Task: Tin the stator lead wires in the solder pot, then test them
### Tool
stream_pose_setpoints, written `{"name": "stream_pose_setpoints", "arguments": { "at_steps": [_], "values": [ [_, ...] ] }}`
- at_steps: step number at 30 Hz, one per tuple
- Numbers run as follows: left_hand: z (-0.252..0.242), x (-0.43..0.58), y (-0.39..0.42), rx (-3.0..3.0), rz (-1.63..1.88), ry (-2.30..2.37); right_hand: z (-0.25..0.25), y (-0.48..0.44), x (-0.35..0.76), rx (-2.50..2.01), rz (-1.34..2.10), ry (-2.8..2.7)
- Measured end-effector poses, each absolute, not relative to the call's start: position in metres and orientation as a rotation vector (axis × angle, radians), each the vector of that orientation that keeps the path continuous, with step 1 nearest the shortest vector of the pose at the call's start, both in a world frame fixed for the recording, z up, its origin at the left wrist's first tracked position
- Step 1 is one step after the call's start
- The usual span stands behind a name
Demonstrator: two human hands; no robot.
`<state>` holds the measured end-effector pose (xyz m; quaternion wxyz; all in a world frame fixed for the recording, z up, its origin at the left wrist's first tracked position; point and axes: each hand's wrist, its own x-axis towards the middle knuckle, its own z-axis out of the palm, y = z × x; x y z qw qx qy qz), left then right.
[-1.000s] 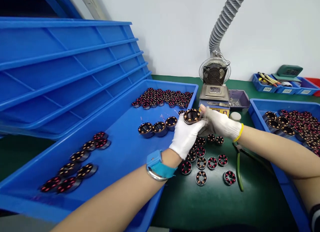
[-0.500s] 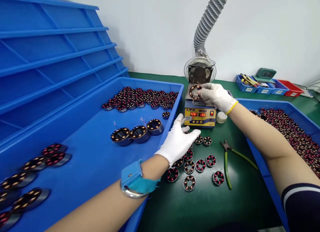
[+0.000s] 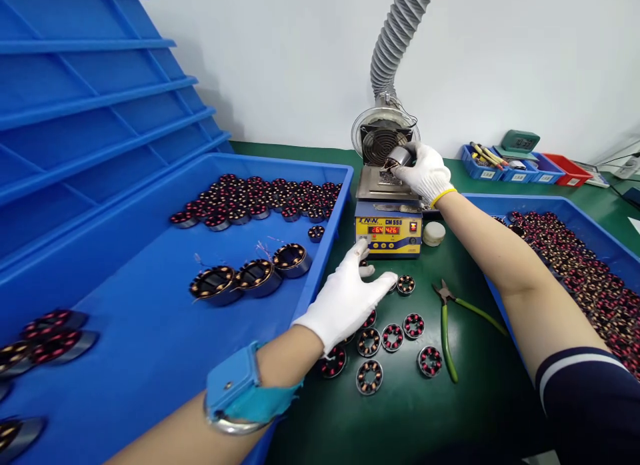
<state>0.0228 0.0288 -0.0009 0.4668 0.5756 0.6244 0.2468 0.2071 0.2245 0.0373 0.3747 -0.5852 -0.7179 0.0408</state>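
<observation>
Head cam: the right hand [image 3: 425, 175], gloved, has a ring [image 3: 400, 157] pinched between thumb and fingers, tipped on its side above the machine [image 3: 387, 228], with the fan [image 3: 381, 145] just behind. Can't really tell if the ring touches the top. The left hand [image 3: 343, 295], gloved too, is spread wide beside the tray [image 3: 150, 331], partly covering some small rings [image 3: 369, 377] on the green table [image 3: 425, 425]. Pliers [image 3: 447, 331] lie open on the right.

the right hand [image 3: 426, 173] has tipped the wound ring [image 3: 401, 156] over, seemingly toward the metal plate [image 3: 369, 183].
</observation>
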Motion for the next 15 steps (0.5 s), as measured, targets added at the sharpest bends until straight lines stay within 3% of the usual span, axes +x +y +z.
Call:
{"name": "stream_pose_setpoints", "arguments": {
  "at_steps": [15],
  "values": [
    [-0.0015, 0.0242, 0.0272, 1.451, 0.639, 1.509, 0.0361, 0.2198, 0.2024, -1.562, 0.082, -1.882]
  ]
}}
